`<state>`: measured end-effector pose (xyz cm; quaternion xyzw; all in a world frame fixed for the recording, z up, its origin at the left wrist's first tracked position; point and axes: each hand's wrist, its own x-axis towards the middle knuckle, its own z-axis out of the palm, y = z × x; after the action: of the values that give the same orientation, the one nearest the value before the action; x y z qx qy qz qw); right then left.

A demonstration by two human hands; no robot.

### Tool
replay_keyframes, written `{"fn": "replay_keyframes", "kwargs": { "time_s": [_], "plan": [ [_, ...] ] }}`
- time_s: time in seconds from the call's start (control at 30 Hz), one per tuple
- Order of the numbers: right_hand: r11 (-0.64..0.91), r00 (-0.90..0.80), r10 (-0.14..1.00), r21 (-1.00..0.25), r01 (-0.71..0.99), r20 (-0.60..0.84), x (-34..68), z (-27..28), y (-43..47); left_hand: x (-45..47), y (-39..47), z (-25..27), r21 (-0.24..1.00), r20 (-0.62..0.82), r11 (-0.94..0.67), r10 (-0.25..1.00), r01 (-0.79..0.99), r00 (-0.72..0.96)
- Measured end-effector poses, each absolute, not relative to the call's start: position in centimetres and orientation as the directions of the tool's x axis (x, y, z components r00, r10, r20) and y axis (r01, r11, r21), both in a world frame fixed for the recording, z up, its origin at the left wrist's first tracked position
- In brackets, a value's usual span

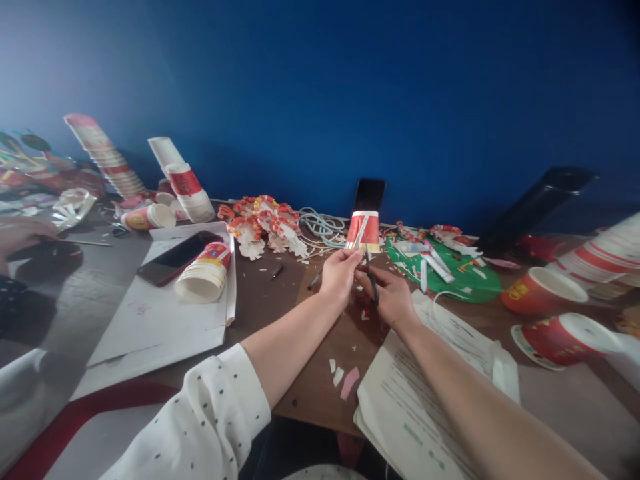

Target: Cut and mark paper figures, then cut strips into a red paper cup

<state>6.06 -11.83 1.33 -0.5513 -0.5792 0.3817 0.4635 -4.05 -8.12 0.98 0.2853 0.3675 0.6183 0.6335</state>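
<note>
A red, white and yellow paper cup [356, 225] is held up in front of me, over the brown table [300, 333]. My left hand [340, 272] is closed around the lower left part of the cup, fingers pinching its wall. My right hand [390, 293] grips a pair of dark-handled scissors [373, 283], whose blades point up against the cup's wall. Whether the blades are apart is too small to tell. Small white and pink paper scraps [350, 383] lie on the table below my hands.
A black phone [370, 193] leans on the blue wall behind the cup. Cut paper cups [265, 223] are heaped left of it; a green disc [470, 287] with scraps lies right. Paper sheets [420, 400], a stack of cups [203, 277] and another phone [177, 257] flank me. Someone's hand [25, 237] shows far left.
</note>
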Motion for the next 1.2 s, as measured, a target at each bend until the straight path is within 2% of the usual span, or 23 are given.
{"fn": "replay_keyframes", "kwargs": {
  "time_s": [0.2, 0.77, 1.07, 1.2],
  "plan": [
    [0.142, 0.035, 0.986, -0.924, 0.354, 0.164, 6.03, 1.49, -11.87, -4.06, -8.06, 1.02, 0.813, -0.106, 0.062, 0.994, -0.579, -0.042],
    [0.122, 0.056, 0.987, -0.935, 0.333, 0.149, 5.99, 0.84, -11.98, -4.2, -8.26, 1.35, 0.82, -0.129, 0.101, 0.992, -0.564, -0.01],
    [0.118, 0.041, 0.989, -0.94, 0.321, 0.139, 5.75, 0.89, -12.1, -4.12, -7.85, 1.5, 0.777, -0.127, 0.046, 0.988, -0.628, -0.085],
    [0.085, 0.059, 0.993, -0.957, 0.276, 0.106, 5.58, 0.74, -12.04, -4.08, -8.12, 1.66, 0.791, -0.138, 0.069, 0.988, -0.608, -0.066]
  ]
}}
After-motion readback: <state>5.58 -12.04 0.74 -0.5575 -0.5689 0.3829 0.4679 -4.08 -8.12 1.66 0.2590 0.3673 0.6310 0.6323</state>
